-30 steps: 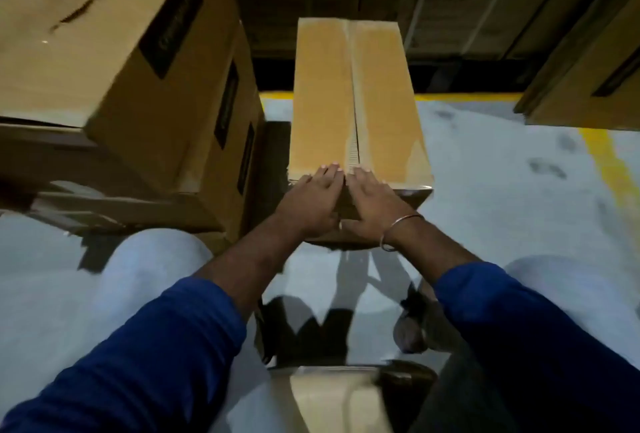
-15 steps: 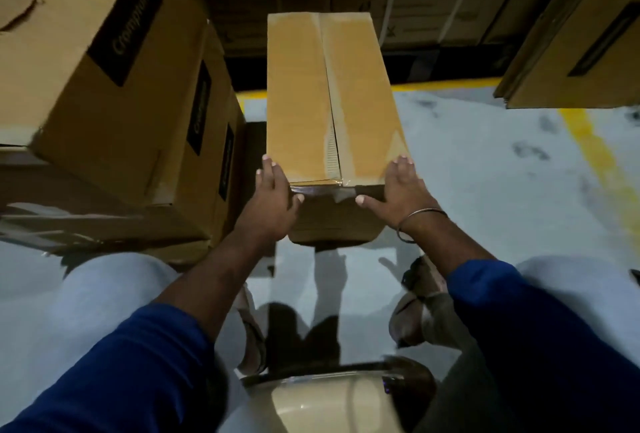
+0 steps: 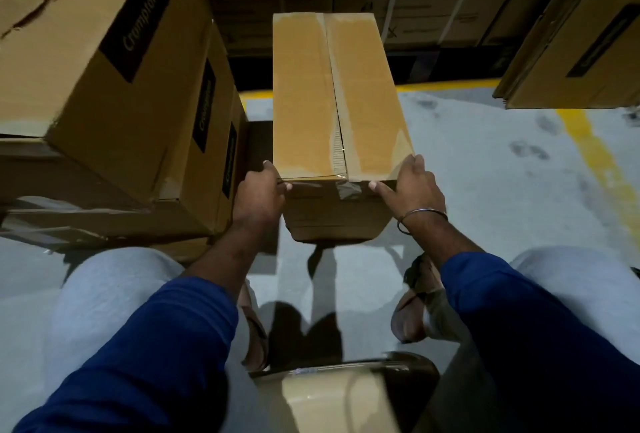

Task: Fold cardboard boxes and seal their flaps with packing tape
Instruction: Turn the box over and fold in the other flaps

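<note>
At the near end of one long cardboard box (image 3: 332, 103), two hands hold its two near corners: the left hand (image 3: 258, 195) is curled round the left corner, fingers over the top edge and thumb on the end face, and the right hand (image 3: 414, 183) grips the right corner the same way, fingers along the right side and thumb stretched across the end face. One thin metal bangle (image 3: 420, 219) circles the right wrist. The box stands on the grey floor (image 3: 485, 172) straight ahead of the person, its long axis pointing away, between the two knees. Its two top flaps are closed and meet along a middle seam, and one strip of clear packing tape (image 3: 341, 141) runs down that seam and folds over the near edge onto the end face, where it looks wrinkled. Two blue sleeves (image 3: 156, 346) cover the forearms. At the bottom edge, close to the camera, sits one blurred roll of tape (image 3: 332, 398). To the left, touching or just beside the box, is a stack of printed cartons (image 3: 114, 86); three black labels show on their sides. One more carton (image 3: 581, 44) stands at the upper right, well apart. Two yellow lines (image 3: 595, 162) are painted on the floor, one across behind the box and one running along the right side.
</note>
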